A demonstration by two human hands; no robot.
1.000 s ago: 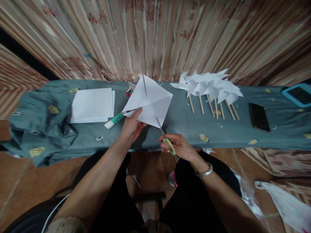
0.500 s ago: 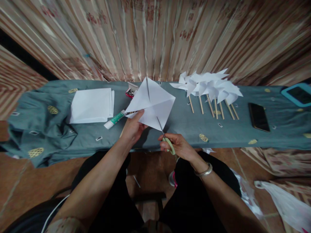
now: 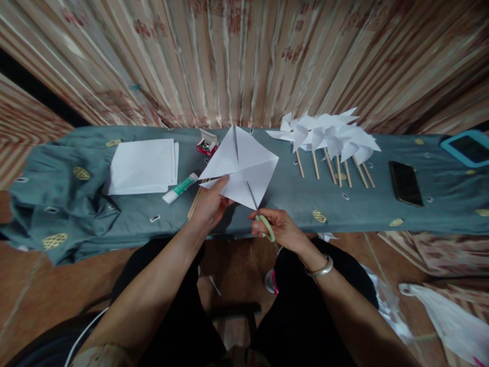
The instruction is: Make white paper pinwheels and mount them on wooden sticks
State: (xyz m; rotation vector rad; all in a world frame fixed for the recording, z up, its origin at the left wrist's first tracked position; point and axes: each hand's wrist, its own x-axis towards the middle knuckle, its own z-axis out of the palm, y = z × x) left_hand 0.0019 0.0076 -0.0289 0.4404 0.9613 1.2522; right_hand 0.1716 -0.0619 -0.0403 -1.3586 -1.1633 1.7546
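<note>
My left hand [image 3: 214,201] grips a square sheet of white paper [image 3: 252,171] near its lower left edge, thumb on top. Slits run inward from the sheet's top and left corners, and crease lines cross its face. In my right hand [image 3: 280,228] is a pair of scissors [image 3: 265,228] with light green handles. Their blade lies over the paper at its bottom corner, pointing toward the middle. Beside my left hand are a green and white glue stick [image 3: 181,188] and some thin wooden sticks [image 3: 194,203], partly hidden by the hand and paper.
A stack of white paper [image 3: 143,165] lies at the left, with a small red box of metal pins [image 3: 207,145] behind the glue stick. Several white paper pinwheels [image 3: 328,135] on sticks lie at the right. Farther right are a black phone [image 3: 406,183] and a blue-framed device [image 3: 469,148].
The paper has shifted slightly right and down with my left hand, showing more of the pin box and wooden sticks. The scissors stay at the bottom corner.
</note>
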